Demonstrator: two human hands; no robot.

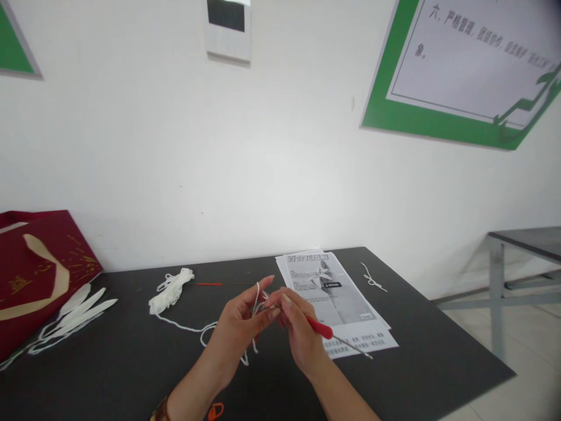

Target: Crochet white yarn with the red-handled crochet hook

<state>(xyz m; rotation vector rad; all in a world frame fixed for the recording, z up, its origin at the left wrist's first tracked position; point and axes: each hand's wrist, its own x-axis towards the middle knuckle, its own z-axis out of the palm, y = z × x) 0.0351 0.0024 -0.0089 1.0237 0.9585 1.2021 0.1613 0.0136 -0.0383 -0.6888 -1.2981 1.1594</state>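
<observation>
My left hand (236,324) pinches a strand of white yarn (256,297), which loops over a finger and hangs below the hand. In my right hand (302,336) is a crochet hook (322,328) with a red grip; its rear metal end points down to the right. The fingertips of both hands meet at the yarn, and they cover the hook's working tip and most of the stitches. From the hands, the yarn trails left across the table to a loose white skein (170,292).
Printed sheets (350,301) lie behind my right hand on the black table (127,356). At left are white crocheted leaf-shaped pieces (81,313) and a dark red bag (44,280). An orange stitch marker (214,411) lies in front, a thin red tool (209,284) beside the skein, a yarn scrap (372,282) at right.
</observation>
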